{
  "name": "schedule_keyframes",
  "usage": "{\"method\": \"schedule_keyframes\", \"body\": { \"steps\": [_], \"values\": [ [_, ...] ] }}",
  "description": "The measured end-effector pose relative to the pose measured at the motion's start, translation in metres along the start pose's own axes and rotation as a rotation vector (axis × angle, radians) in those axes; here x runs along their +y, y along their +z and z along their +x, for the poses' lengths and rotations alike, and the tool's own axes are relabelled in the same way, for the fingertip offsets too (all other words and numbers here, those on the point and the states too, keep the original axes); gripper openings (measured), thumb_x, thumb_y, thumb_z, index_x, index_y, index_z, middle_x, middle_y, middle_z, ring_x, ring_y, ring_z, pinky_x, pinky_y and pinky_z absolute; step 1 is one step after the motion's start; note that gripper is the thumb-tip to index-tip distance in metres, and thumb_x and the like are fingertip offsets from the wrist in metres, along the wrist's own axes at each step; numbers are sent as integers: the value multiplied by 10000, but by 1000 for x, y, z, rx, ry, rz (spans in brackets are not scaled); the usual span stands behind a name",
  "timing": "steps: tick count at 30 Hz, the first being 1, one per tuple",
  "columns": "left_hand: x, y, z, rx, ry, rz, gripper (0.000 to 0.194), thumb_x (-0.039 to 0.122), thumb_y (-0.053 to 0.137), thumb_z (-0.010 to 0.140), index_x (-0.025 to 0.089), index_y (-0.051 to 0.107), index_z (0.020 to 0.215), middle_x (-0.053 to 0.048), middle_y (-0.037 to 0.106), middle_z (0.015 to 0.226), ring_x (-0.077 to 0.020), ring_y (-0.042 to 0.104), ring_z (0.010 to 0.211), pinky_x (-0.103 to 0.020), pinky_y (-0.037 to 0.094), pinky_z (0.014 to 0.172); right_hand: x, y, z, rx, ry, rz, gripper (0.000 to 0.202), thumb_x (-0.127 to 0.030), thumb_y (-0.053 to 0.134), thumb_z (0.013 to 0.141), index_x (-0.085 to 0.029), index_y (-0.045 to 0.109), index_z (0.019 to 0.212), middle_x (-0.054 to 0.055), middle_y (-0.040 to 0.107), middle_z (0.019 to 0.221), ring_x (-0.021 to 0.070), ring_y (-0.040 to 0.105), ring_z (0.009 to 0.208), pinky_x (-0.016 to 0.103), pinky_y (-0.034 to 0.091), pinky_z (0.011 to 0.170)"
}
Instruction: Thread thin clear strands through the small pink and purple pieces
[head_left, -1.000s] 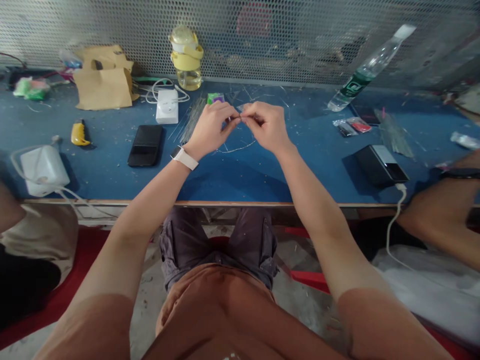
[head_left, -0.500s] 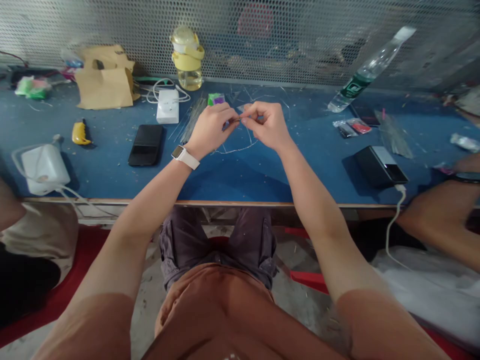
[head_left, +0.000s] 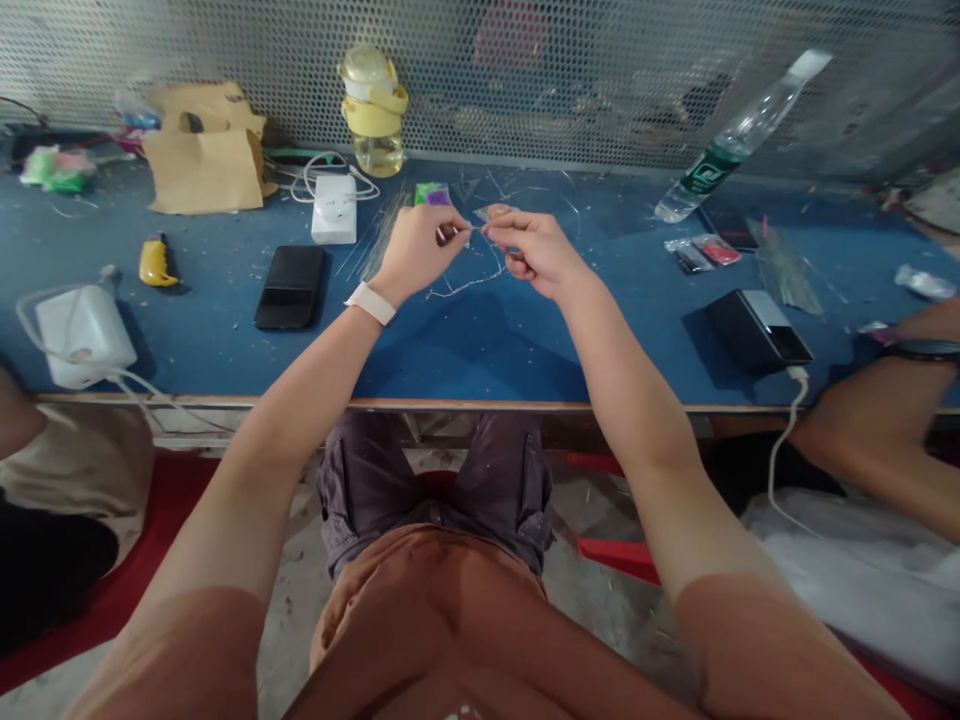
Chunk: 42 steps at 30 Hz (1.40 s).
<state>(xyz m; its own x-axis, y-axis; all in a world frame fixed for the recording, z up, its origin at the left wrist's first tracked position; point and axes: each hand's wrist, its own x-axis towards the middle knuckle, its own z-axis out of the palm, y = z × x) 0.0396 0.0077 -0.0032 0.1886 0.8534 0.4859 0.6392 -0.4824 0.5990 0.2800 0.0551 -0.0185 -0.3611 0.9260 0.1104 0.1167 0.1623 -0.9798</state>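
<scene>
Above the blue table [head_left: 480, 370], my left hand [head_left: 424, 245] pinches one part of a thin twisted wire [head_left: 469, 286]. Close on its right, my right hand [head_left: 536, 250] has thumb and forefinger pinched on the same wire, with the fingertips of both hands a small gap apart. Part of the wire hangs in a loose curve below the hands. Its exact ends between the fingertips are too small to make out. Behind my left hand lie a bundle of thin wires [head_left: 388, 235] and a green and purple packet [head_left: 433, 194].
Left of my hands are a black phone [head_left: 290, 287], a white adapter [head_left: 334, 209], a yellow cutter [head_left: 156, 262] and a yellow-lidded bottle [head_left: 375, 115]. To the right are a water bottle [head_left: 739, 140] and a black box [head_left: 759, 332]. People's arms show at both sides.
My left wrist has turned, so the watch face no longer shows. My fingertips have shifted, the fingers of my right hand have opened out somewhat, and the wire's hanging curve has changed shape.
</scene>
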Motion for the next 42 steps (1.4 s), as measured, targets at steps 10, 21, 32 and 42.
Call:
{"method": "schedule_keyframes", "body": {
  "steps": [10, 21, 32, 42],
  "values": [
    [-11, -7, 2, 129, -324, -141, 161, 277, 760, 1015, 230, 758, 861, -31, 773, 727, -191, 756, 641, -320, 647, 659, 5, 12, -6, -38, -195, -135, 957, -916, 1013, 698, -349, 642, 1374, 36, 790, 1015, 315, 821, 995, 517, 761, 850],
    [-11, -10, 3, -71, -396, -335, 140, 326, 733, 1081, 220, 731, 990, -47, 769, 764, -187, 794, 706, -288, 697, 723, 22, 6, 5, 27, -270, -166, 824, -1003, 930, 709, -320, 668, 1088, 55, 769, 1006, 340, 828, 1080, 594, 781, 961],
    [-48, 0, 5, -112, -119, -154, 104, 325, 830, 934, 231, 784, 935, -79, 776, 840, -231, 769, 830, -383, 716, 818, 12, 11, -3, 69, -185, -176, 703, -778, 1059, 744, -332, 627, 1074, 54, 765, 1046, 336, 814, 1132, 551, 762, 902],
    [-55, -9, 8, -82, -47, 33, 15, 248, 809, 868, 258, 797, 870, -90, 798, 866, -305, 793, 993, -440, 678, 1025, 19, 8, -1, 71, -230, -176, 709, -869, 1019, 738, -315, 658, 995, 83, 836, 1090, 318, 822, 1059, 612, 772, 982]
  ]
}}
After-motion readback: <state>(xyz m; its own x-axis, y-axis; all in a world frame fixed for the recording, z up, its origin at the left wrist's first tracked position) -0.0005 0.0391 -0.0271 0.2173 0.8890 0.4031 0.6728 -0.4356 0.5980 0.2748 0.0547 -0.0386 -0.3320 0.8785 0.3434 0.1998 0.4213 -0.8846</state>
